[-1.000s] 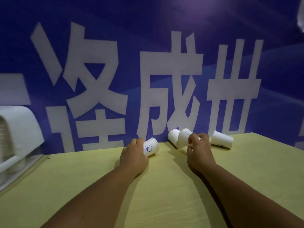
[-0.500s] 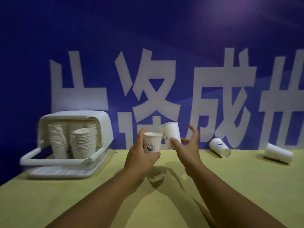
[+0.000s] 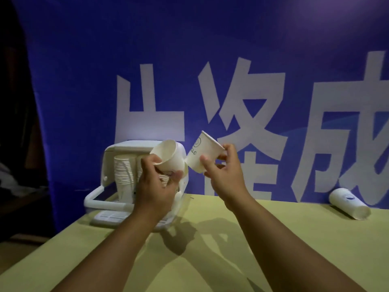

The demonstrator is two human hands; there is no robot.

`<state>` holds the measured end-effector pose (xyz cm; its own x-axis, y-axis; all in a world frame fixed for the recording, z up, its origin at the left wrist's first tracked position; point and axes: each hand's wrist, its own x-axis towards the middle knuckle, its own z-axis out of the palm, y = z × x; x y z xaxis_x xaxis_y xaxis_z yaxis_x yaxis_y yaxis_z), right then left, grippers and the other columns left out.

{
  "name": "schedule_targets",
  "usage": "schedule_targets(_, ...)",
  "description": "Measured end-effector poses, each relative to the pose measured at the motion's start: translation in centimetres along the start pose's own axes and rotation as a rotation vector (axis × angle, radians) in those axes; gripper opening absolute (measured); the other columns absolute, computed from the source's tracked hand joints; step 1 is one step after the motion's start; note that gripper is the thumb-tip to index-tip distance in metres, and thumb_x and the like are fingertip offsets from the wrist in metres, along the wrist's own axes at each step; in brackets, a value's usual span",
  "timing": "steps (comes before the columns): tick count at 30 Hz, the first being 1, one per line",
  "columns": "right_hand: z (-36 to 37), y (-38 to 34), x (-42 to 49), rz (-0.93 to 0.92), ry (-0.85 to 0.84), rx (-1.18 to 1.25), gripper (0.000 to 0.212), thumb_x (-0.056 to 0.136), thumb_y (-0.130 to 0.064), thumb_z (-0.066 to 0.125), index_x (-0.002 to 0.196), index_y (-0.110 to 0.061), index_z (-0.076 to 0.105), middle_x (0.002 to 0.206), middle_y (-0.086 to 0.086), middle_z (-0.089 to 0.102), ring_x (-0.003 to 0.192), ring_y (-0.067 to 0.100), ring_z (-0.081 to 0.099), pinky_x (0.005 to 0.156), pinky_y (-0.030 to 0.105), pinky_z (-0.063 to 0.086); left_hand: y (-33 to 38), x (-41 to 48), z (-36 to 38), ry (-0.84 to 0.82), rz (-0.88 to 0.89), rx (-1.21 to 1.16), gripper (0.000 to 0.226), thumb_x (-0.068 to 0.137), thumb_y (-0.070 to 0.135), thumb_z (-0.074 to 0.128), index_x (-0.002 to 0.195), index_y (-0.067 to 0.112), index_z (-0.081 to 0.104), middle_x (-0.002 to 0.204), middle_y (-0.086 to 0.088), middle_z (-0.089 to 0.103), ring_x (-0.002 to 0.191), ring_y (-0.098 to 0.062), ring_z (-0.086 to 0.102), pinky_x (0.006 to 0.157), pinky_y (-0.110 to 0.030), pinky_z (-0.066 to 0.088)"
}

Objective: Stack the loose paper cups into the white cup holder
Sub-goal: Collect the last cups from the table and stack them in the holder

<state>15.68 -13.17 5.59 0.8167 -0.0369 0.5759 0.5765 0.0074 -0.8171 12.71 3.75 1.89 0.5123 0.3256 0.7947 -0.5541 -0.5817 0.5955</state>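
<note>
My left hand point(image 3: 156, 184) grips a white paper cup point(image 3: 168, 155) tilted with its mouth toward the upper left, right in front of the white cup holder point(image 3: 109, 202). My right hand point(image 3: 223, 175) pinches a second, printed paper cup point(image 3: 202, 151) by its side and rim, its base pointing down-left toward the first cup. The two cups nearly touch. Inside the holder stand stacks of cups point(image 3: 123, 171), partly hidden by my left hand. Another loose cup point(image 3: 349, 204) lies on its side at the right on the yellow table point(image 3: 210, 249).
A blue banner point(image 3: 210, 70) with large white characters hangs right behind the table. The holder sits at the table's back left corner, close to the left edge. Beyond that edge the room is dark.
Both hands carried their cups up and left, from the table's middle to the front of the holder. My view swung left. The left cup tipped mouth-up-left; the right cup tilted base toward it.
</note>
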Motion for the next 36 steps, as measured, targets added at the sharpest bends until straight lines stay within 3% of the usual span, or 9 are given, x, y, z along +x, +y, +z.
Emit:
schedule_targets(4,3.0,-0.1,1.7,-0.054,0.069,-0.109,0.018,0.102,-0.031,0.053,0.12,-0.03,0.053,0.11,-0.006,0.061,0.102,0.015,0.063,0.083,0.035,0.059,-2.8,1.8,-2.0,0.13,0.043,0.128,0.029,0.102,0.053,0.04,0.111,0.026,0.047,0.11,-0.004,0.059,0.096,-0.026,0.061,0.072,-0.042,0.056)
schedule_targets(8,5.8,0.0,2.7,-0.062,0.102,-0.215,0.022,0.104,-0.031,0.048,0.118,-0.019,0.06,0.106,0.002,0.06,0.098,0.018,0.06,0.08,0.031,0.056,-4.0,2.2,-2.5,0.12,0.039,0.283,0.015,0.104,0.03,0.048,0.108,0.017,0.053,0.11,-0.002,0.052,0.095,-0.025,0.056,0.068,-0.028,0.047)
schedule_targets(16,6.5,1.2,2.9,-0.174,0.083,-0.344,0.021,0.103,-0.028,0.049,0.116,-0.021,0.064,0.108,-0.003,0.06,0.095,0.013,0.057,0.08,0.027,0.053,-3.5,2.7,-3.3,-0.06,0.047,0.617,0.015,0.104,0.035,0.038,0.104,0.026,0.05,0.102,0.003,0.051,0.092,-0.021,0.052,0.073,-0.042,0.053)
schedule_targets(20,6.2,1.0,2.9,-0.223,0.059,-0.381,0.023,0.103,-0.027,0.049,0.121,-0.019,0.062,0.109,-0.006,0.054,0.097,0.012,0.053,0.078,0.021,0.046,-2.8,3.1,-3.7,-0.147,0.004,0.802,0.029,0.104,0.04,0.032,0.115,0.025,0.054,0.132,-0.003,0.054,0.118,-0.023,0.049,0.094,-0.047,0.05)
schedule_targets(22,6.4,1.0,2.9,-0.237,0.018,-0.405,0.024,0.104,-0.027,0.047,0.12,-0.019,0.062,0.108,-0.005,0.052,0.096,0.011,0.052,0.075,0.018,0.043,-2.9,2.9,-3.6,-0.241,-0.03,0.793,0.041,0.102,0.051,0.031,0.129,0.028,0.053,0.146,0.0,0.046,0.13,-0.023,0.045,0.102,-0.046,0.045)
schedule_targets(25,7.0,1.0,2.6,-0.291,-0.068,-0.449,0.023,0.105,-0.029,0.045,0.115,-0.019,0.062,0.107,-0.004,0.053,0.093,0.012,0.051,0.071,0.017,0.042,-3.5,2.3,-3.0,-0.324,-0.092,0.697,0.052,0.094,0.065,0.048,0.132,0.031,0.044,0.147,0.004,0.041,0.125,-0.023,0.05,0.096,-0.046,0.051)
schedule_targets(30,7.9,1.5,2.0,-0.381,-0.211,-0.652,0.017,0.105,-0.031,0.044,0.108,-0.022,0.058,0.106,-0.001,0.051,0.089,0.018,0.053,0.077,0.035,0.054,-3.8,1.8,-2.2,-0.159,-0.233,0.312,0.096,0.073,0.038,0.089,0.134,0.04,0.015,0.139,0.001,0.049,0.117,-0.022,0.057,0.095,-0.048,0.054)
schedule_targets(33,8.1,1.8,1.7,-0.399,-0.352,-0.844,0.012,0.103,-0.027,0.05,0.111,-0.023,0.057,0.112,0.001,0.05,0.093,0.019,0.052,0.081,0.036,0.055,-4.0,1.4,-1.9,-0.153,-0.227,0.271,0.113,0.072,0.032,0.09,0.145,0.039,0.004,0.143,0.0,0.047,0.116,-0.019,0.057,0.097,-0.042,0.053)
schedule_targets(36,8.2,2.3,1.4,-0.314,-0.513,-0.927,0.02,0.104,-0.031,0.045,0.118,-0.022,0.057,0.12,0.004,0.051,0.097,0.02,0.052,0.085,0.036,0.053,-4.4,1.2,-1.6,-0.171,-0.207,0.271,0.111,0.077,0.03,0.087,0.148,0.047,0.004,0.148,0.0,0.047,0.123,-0.021,0.057,0.1,-0.048,0.054)
